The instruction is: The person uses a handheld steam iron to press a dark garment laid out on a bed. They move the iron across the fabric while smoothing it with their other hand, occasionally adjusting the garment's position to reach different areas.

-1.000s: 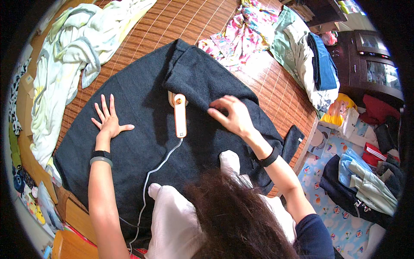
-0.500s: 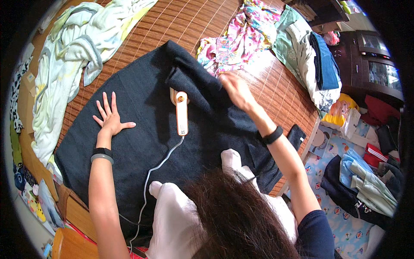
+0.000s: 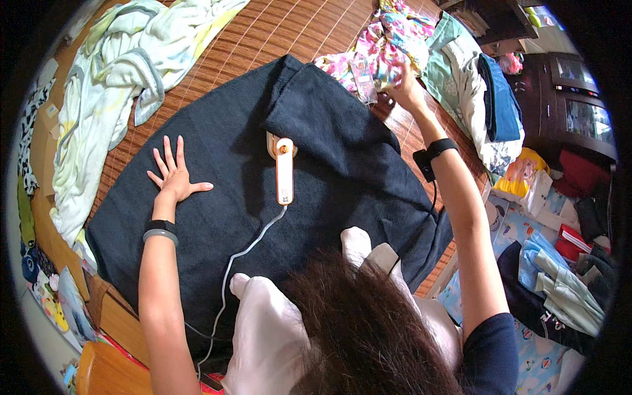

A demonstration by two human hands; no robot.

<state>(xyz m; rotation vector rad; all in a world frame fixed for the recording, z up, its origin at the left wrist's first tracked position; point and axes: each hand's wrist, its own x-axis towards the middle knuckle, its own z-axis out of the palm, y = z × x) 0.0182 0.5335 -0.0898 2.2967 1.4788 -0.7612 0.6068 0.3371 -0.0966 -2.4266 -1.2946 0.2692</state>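
A large black fuzzy cloth (image 3: 217, 131) is spread over the slatted mat, its far right part folded back on itself. On it lies a small white and orange handheld iron (image 3: 284, 174), its head partly covered by the fold. A pale cord runs from the handle toward me. My left hand (image 3: 174, 179) presses flat on the cloth's left part, fingers spread. Off the cloth's far right edge, my right hand (image 3: 409, 95) is raised near a pink floral cloth (image 3: 375, 49), fingers apart and somewhat blurred, with nothing visible in them.
A white and yellow blanket (image 3: 105, 112) lies at the far left. Folded clothes, including blue jeans (image 3: 498, 99), are piled at the far right. Beyond the mat's right edge lie more clothes (image 3: 559, 283) and a yellow bag (image 3: 523, 174). My white-clad legs (image 3: 266, 322) rest on the black cloth.
My right hand has let go of the black cloth's folded edge and moved up and right. The folded part has settled flatter and wider. My left hand stays spread on the cloth.
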